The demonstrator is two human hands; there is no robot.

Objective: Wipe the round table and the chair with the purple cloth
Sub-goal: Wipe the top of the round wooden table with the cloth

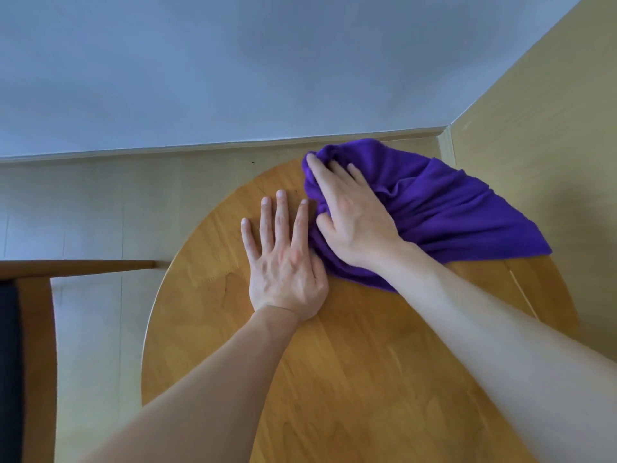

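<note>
- Right hand (354, 218) lies on the purple cloth (434, 208), palm down, and its fingers (320, 172) are curled into the fabric, so that they gather a bunch of it at the far left side of the cloth.
- Whether the thumb closes under the folds I cannot tell (it is partly sunk in the cloth).
- Left hand (283, 262) is flat on the bare wood just beside the cloth, with the fingers spread and straight; its thumb side touches the edge of the cloth.
- The purple cloth is crumpled and wrinkled, and it lies on the far right part of the round table (350, 379); its far edge goes over the rim of the table there.
- The round table is of light brown wood, and both forearms reach over it from the near side.
- The chair (36, 329) stands at the left, well apart from the hands; only a wooden frame and a dark seat are visible at the picture's border.
- Behind the table the pale floor (100, 208) meets a grey-blue wall (233, 68), and a yellowish wall (534, 121) is at the right.
</note>
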